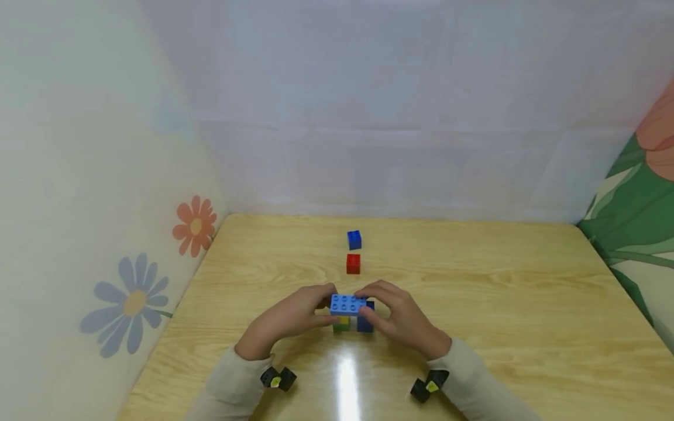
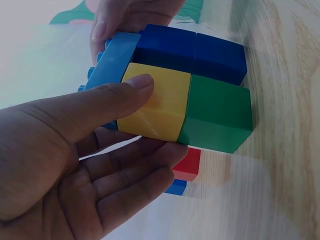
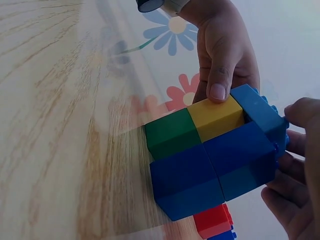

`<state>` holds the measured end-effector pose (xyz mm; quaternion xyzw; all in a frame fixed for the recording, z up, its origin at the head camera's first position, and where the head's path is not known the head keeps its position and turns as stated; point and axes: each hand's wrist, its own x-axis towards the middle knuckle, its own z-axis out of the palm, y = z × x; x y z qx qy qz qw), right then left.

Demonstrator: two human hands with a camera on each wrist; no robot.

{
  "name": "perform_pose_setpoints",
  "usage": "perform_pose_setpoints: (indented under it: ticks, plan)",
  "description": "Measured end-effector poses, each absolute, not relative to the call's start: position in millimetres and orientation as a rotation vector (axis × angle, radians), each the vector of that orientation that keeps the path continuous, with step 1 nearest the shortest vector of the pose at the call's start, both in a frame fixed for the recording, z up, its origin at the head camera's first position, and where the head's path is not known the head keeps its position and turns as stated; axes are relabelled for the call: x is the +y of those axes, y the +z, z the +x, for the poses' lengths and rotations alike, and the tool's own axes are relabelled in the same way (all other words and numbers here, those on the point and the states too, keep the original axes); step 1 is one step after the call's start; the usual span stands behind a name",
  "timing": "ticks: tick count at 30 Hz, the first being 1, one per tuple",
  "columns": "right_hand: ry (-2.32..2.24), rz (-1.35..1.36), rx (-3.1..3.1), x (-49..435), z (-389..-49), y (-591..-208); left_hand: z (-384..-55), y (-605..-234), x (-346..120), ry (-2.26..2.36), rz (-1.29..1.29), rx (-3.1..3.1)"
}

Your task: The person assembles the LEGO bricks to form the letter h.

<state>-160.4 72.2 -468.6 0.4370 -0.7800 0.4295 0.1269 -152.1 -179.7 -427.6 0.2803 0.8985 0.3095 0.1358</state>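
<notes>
I find the brick assembly between my 2 hands, low at the near-middle part of the counter (image 1: 474, 275), and it appears to stand on that surface. A light-blue brick (image 1: 344, 303) bridges 2 columns: on the left, a yellow brick (image 2: 162, 112) over a green brick (image 2: 217, 112); on the right, an upper dark-blue brick (image 3: 237, 150) over a lower dark-blue brick (image 3: 187, 175). My left hand (image 1: 286, 318) pinches the yellow brick, thumb on the near face, fingers behind. My right hand (image 1: 402, 318) grips the right end of the light-blue brick, fingers curled around its studded side. I cannot tell whether that brick is fully seated. A red brick (image 1: 353, 264) and a small blue brick (image 1: 354, 240) lie beyond, apart from the assembly. In my judgement the pieces are light, stiff plastic, smooth-faced and slightly slippery, hard to damage; the weak points are the joints, which could part under twisting. I rate the flat opposing faces of each column the best hold, with straight downward pressure over the studs.
</notes>
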Motion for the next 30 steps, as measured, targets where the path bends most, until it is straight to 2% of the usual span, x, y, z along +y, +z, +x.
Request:
perform_pose_setpoints:
  ticks: [8, 23, 30]
  plan:
    - [1.325, 1.232, -2.259, 75.4, -163.3, -469.9, -152.6, -428.8, -178.8, 0.911, 0.776, 2.610]
    - [1.709, 0.940, -2.222, 83.4, -184.6, -491.2, -152.2, -428.6, -179.3, 0.890, 0.727, 2.604]
    - [1.769, 0.783, -2.373, 74.0, -182.1, -480.2, -153.1, -428.6, -179.2, 0.892, 0.735, 2.598]
